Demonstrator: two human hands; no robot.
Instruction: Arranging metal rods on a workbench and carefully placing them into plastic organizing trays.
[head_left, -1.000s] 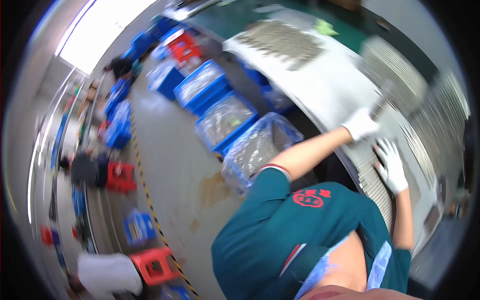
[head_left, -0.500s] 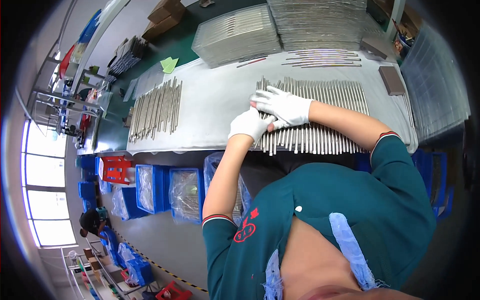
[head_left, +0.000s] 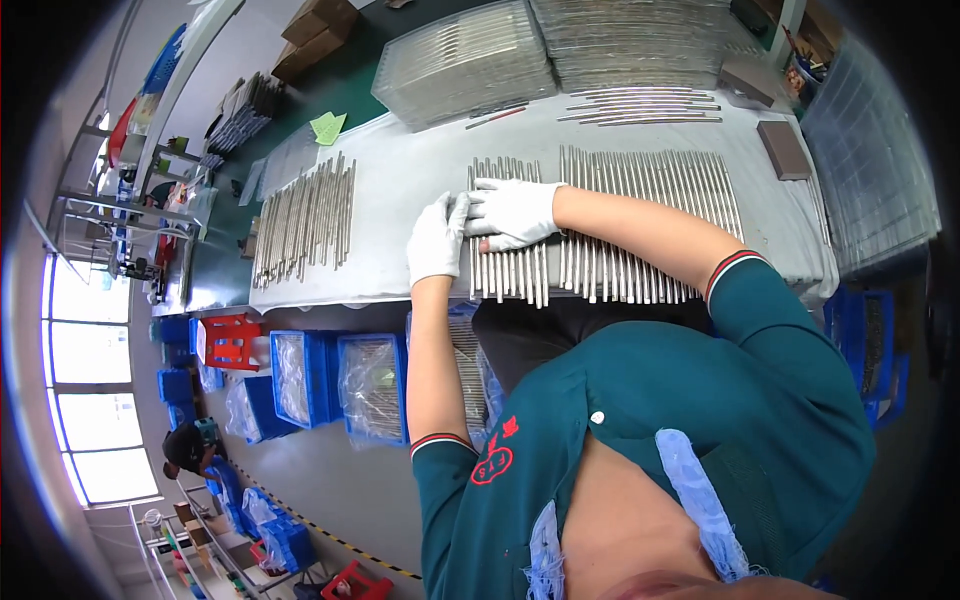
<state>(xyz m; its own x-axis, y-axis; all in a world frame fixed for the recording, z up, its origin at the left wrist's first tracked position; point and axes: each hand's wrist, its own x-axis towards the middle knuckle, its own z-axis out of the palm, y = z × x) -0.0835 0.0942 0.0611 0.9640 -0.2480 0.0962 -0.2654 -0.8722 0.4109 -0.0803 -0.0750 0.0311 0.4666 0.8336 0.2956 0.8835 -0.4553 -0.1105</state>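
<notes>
Both my hands wear white gloves. My right hand lies flat, fingers stretched out, across a small group of slim metal rods set side by side. Beside that group's left edge is my left hand, its fingers straight and its fingertips near those of the right. A narrow gap parts this group from a wider row of metal rods, which lies to the right under my right forearm. Farther left on the white-covered table is another, more uneven batch of metal rods.
Clear plastic trays are stacked along the far side, with several rods lying crosswise before them. A brown block sits at the right. Blue crates and a red stool stand below the table. A person bends at the far left.
My hands have moved left, and a small group of rods has shifted left with them. A gap now shows between it and the wider row.
</notes>
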